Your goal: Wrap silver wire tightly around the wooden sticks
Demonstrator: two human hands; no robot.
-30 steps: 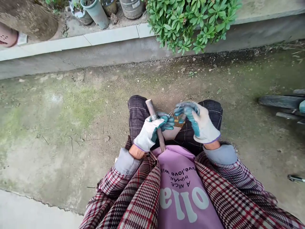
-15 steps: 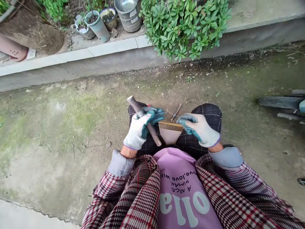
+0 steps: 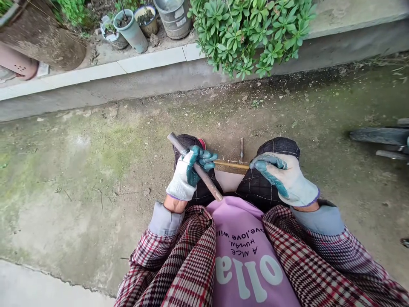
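My left hand (image 3: 193,170), in a white and green work glove, is closed around a wooden stick (image 3: 207,183) that slants across my left thigh. Thin wire or cord is wound on the stick near my fingers. From there a fine strand (image 3: 231,161) runs across to my right hand (image 3: 281,175), gloved alike, whose thumb and fingers pinch its other end. Between my knees, just beyond the strand, is a short stick (image 3: 242,147) with a wrapping near its lower end; whether it hangs or lies on the ground I cannot tell.
A yellow-brown bar (image 3: 231,164) edges a pale surface between my thighs. Ahead, a low tiled ledge (image 3: 153,59) carries potted plants, a metal bucket (image 3: 174,19) and a leafy green bush (image 3: 252,34). A wheel (image 3: 380,136) stands at the right.
My right hand has moved right and toward me, and the strand now shows between the hands. The short stick has swung from slanted to nearly straight. My left hand keeps its hold.
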